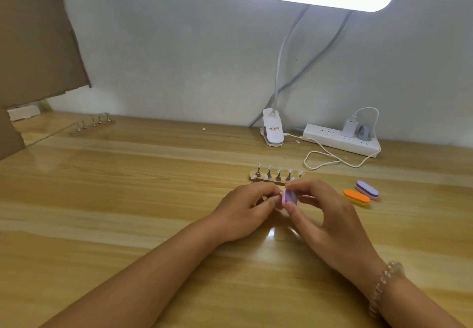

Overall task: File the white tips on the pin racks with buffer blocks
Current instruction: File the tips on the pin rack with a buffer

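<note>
A wooden pin rack with several white tips on metal pins lies mid-table, just beyond my hands. My right hand pinches a small purple and pink buffer block between thumb and fingers. Against the block's left side, my left hand has its fingers curled around something small; what it holds is hidden. A second pin rack stands far back left. Its pins look bare, though it is too small to be sure.
An orange buffer block and a purple one lie right of my hands. A clip lamp base, a white power strip and a looping white cable sit at the back. Brown cardboard leans at the left.
</note>
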{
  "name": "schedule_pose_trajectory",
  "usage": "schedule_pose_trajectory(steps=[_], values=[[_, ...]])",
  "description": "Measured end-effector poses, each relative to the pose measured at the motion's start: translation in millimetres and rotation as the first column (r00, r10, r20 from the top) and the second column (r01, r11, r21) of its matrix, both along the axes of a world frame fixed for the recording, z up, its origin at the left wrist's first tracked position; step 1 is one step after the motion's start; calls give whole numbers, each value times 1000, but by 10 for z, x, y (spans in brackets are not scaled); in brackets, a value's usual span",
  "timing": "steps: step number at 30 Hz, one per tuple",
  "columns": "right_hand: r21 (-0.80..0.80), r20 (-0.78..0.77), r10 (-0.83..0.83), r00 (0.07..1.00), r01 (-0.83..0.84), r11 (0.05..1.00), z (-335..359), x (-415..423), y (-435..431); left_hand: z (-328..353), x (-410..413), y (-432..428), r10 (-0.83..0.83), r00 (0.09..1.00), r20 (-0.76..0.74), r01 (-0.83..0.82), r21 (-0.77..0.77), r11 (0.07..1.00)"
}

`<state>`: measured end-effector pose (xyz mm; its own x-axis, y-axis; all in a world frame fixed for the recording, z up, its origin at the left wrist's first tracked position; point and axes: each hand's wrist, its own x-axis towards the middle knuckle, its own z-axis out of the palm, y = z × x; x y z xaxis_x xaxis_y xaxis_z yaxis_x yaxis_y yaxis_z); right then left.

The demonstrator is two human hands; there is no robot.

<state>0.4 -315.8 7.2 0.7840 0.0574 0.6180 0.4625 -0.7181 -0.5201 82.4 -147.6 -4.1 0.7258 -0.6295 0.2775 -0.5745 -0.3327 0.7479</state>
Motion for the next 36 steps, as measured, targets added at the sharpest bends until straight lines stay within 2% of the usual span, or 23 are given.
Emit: schedule_pose_trajectory(steps=[2,6,10,15,19,24,28,32,36], values=[[-36,16,6,1000,-6,999,-4,15,2,7,3,0,-1,1000,-2,1,1,1000],[52,-18,-98,995,99,994,2,60,-47,23,-21,-7,-6,1000,9,6,9,1000],[-102,38,-29,999,33,994,-8,-2,10,18,-20,6,2,1000,19,-3,25,1000],[9,4,-123,992,123,992,20,54,-31,41,-26,-12,3,999,33,-4,34,999],[-101,67,-14,998,20,995,4,22,34,8,-38,-18,-7,999,53,4,57,998],[46,-2,-95,995,95,994,14,66,-18,36,-24,-15,-18,999,38,18,-2,1000],[26,-6,-85,996,85,996,13,48,-18,25,1,12,-13,1000,15,14,-34,999],[-31,-2,-38,999,38,999,2,43,3,22,-17,-8,-10,997,74,8,36,999],[1,-12,-98,995,98,995,-8,68,-5,30,-29,-23,-11,995,96,5,63,998]])
